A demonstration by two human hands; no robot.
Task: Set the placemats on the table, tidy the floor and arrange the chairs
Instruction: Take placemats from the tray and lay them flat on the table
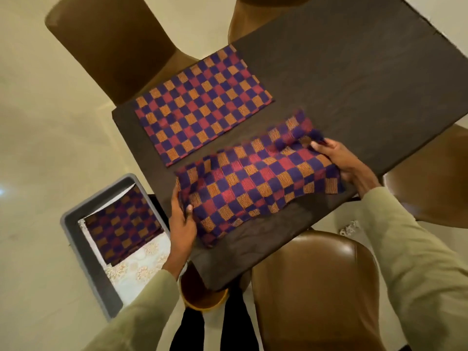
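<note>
Left hand [182, 219]: thumb and fingers pinched on the near-left edge of the second placemat [253, 183]; right hand [339, 158]: fingers curled over the mat's far-right end, where the cloth is bunched and folded back. Second placemat: woven check cloth, judged light, soft and limp; rippled along its length, partly lifted, not yet laid flat on the desk [354, 79]; best held at opposite short edges or corners and drawn taut, since a single-point hold would be expected to let it sag and crease. First placemat [202, 105]: laid flat just beyond the second, apart from it by a narrow strip of desk. Grey bin [83, 239]: on the floor left of the second placemat, a further checked mat [124, 224] lying inside over pale patterned cloth. Brown chair [316, 287]: directly nearer than the second placemat, its back close to the desk edge; judged an obstruction to leaning in. Further chairs: seen beyond and to the right of the desk. Small pale scrap [350, 228]: on the floor to the right of the near chair.
</note>
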